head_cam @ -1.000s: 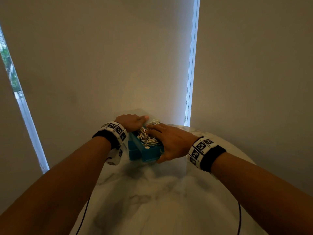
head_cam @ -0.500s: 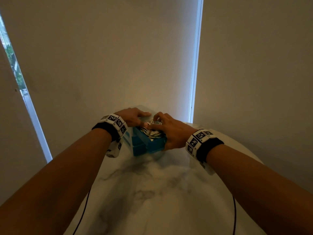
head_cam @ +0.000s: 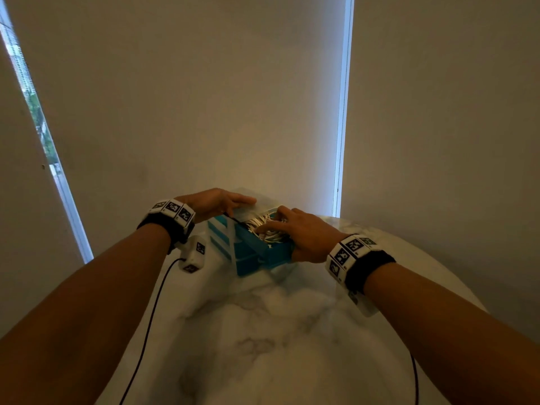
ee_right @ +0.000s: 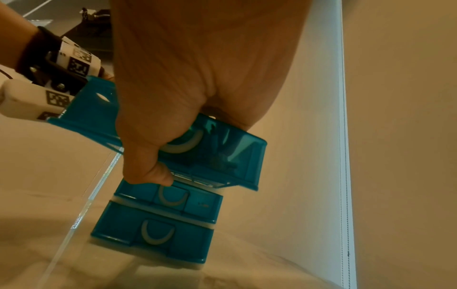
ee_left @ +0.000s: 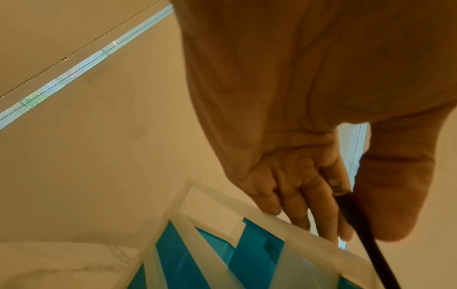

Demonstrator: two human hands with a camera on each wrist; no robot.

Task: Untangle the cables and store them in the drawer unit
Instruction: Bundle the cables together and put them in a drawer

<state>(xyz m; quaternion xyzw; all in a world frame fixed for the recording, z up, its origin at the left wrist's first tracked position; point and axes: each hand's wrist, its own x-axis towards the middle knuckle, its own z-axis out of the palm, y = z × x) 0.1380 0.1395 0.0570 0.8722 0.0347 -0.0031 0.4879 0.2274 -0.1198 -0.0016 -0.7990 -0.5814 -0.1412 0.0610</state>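
Observation:
A drawer unit (head_cam: pixel 219 238) with a translucent white frame (ee_left: pixel 215 193) and teal drawers stands at the far side of the marble table. Its top drawer (head_cam: pixel 271 254) (ee_right: pixel 222 156) is pulled out and holds a heap of white cables (head_cam: pixel 263 226). My right hand (head_cam: pixel 304 232) (ee_right: pixel 197 68) grips the drawer's front, fingers on the cables and thumb under the front edge. My left hand (head_cam: pixel 213 201) (ee_left: pixel 309 195) rests its fingers on the unit's top rim and pinches a black cable (ee_left: pixel 358 224) with a metal plug between thumb and forefinger. Two lower drawers (ee_right: pixel 168 199) (ee_right: pixel 153 232) are closed.
The marble table (head_cam: pixel 263 346) curves away at its right edge (head_cam: pixel 438 273). Drawn blinds stand close behind the unit, with a bright gap (head_cam: pixel 340 141) between them. Thin black wires (head_cam: pixel 146 331) hang from both wrist cameras over the table.
My right hand has moved from the drawer's side up over it, fingers now spread on the white cables. My left hand has stayed on the unit's top.

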